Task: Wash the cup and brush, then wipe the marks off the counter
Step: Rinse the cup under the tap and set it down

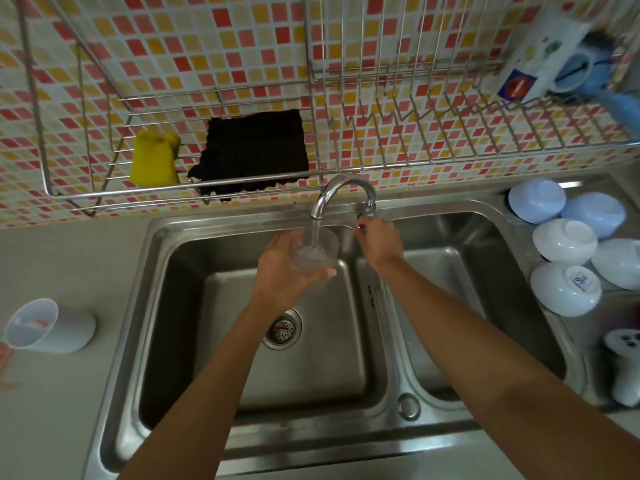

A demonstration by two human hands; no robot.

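Note:
My left hand [282,268] grips a clear cup [316,251] over the left basin of the steel sink [194,237], right under the faucet [341,192]. Water runs from the spout into the cup. My right hand [379,242] holds the faucet handle [367,212] behind the divider between the basins. A pale cup [52,325] lies on its side on the counter [62,258] at the left, with something red inside. Reddish marks [7,362] show on the counter at the far left edge. I see no brush clearly.
A wire rack [242,188] on the tiled wall carries a yellow sponge [154,159] and a black cloth [254,154]. Several upturned white bowls [568,251] sit right of the sink, with a white object [627,368] below them. A box [540,60] and blue item [602,67] rest on the upper right rack.

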